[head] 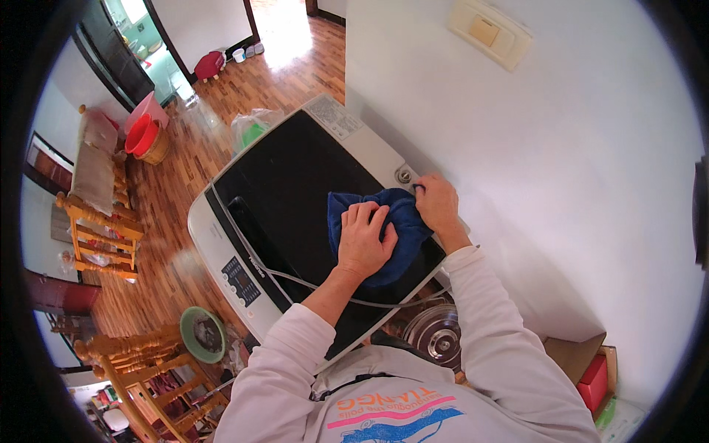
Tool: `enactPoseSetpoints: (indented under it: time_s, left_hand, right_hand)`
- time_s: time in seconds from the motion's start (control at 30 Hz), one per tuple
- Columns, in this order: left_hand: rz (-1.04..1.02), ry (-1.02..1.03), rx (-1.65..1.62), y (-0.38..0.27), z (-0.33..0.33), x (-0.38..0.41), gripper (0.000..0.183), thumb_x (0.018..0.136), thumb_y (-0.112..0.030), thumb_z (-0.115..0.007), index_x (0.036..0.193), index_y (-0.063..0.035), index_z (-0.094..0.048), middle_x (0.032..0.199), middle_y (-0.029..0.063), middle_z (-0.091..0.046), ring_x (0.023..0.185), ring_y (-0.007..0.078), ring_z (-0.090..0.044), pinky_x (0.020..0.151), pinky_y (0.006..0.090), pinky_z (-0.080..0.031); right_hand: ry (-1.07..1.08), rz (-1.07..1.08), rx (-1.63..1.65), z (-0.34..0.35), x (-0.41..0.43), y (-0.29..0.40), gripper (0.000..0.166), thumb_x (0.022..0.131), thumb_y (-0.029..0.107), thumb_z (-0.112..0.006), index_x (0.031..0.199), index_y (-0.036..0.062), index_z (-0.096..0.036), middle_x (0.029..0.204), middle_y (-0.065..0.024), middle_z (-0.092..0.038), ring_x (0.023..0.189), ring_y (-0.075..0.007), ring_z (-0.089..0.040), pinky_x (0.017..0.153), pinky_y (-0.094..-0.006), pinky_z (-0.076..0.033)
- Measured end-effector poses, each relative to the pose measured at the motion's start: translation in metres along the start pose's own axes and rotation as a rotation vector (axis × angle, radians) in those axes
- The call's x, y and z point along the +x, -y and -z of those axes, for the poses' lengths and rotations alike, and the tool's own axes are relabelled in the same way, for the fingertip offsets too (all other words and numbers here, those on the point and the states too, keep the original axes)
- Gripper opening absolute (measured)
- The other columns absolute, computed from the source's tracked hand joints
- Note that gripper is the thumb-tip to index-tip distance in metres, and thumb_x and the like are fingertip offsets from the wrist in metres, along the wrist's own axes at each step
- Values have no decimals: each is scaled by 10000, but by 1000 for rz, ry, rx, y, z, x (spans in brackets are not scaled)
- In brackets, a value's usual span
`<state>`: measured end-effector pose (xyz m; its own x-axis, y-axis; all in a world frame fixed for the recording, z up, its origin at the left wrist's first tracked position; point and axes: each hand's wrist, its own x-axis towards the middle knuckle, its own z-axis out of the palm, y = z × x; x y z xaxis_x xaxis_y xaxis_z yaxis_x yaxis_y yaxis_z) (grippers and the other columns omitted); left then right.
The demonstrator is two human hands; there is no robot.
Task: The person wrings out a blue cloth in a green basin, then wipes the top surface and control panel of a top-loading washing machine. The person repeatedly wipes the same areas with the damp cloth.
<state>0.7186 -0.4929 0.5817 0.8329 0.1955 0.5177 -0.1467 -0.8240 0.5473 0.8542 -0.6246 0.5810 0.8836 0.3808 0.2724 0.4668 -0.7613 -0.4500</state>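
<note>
A top-loading washing machine (202, 221) stands in front of me, its dark glossy lid (293, 166) down. On the near right part of the lid lies a bunched blue cloth (407, 243). My left hand (363, 238) is on top of it, fingers curled into the fabric. At the machine's rear edge, my right hand (438, 204) pinches a corner of the same cloth, close to the round water inlet (404, 175). A grey cord (288, 277) runs loosely across the lid and passes beneath my left forearm. The control panel (241, 281) lies along the machine's left side.
A white wall (554, 166) with a light switch (484, 30) rises close on the right. Near my body is a round metal lid (440, 340). A green basin (203, 335) and wooden chairs (149, 365) stand left; an opened cardboard box (576, 354) sits lower right.
</note>
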Motion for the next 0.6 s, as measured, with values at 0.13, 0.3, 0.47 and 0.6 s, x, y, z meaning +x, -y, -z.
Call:
enactPoseSetpoints:
  time_s: [0.13,0.3,0.47,0.6]
  left_hand:
    - [-4,-3,0,0,-1,1,307,783,-119,-644,1074,-20,-638,1074,135,-557,1026,307,-518,891,414,-407]
    - [-5,-13,-10,-1,-2,1,310,774,-112,-646,1072,-27,-638,1071,134,-557,1017,309,-522,887,416,-407]
    - [-11,-13,-8,0,0,1,314,770,-111,-649,1074,-31,-636,1066,131,-556,1016,308,-521,881,420,-406]
    - [-9,-5,-3,0,0,2,312,773,-114,-646,1074,-32,-637,1063,128,-556,1018,308,-521,879,421,-406]
  right_hand:
    - [-193,-132,86,-9,-5,0,142,861,138,-601,940,39,-666,969,-149,-621,908,-384,-595,812,-482,-472]
    - [-346,-116,271,-13,-13,1,120,852,146,-631,873,30,-652,977,-130,-618,934,-360,-563,829,-464,-433]
    - [-244,214,234,-7,-21,-6,99,823,138,-657,817,42,-679,970,-120,-618,942,-321,-558,812,-430,-429]
    - [-174,209,243,-8,-16,-12,87,824,130,-646,834,66,-703,961,-119,-619,944,-317,-555,829,-424,-430]
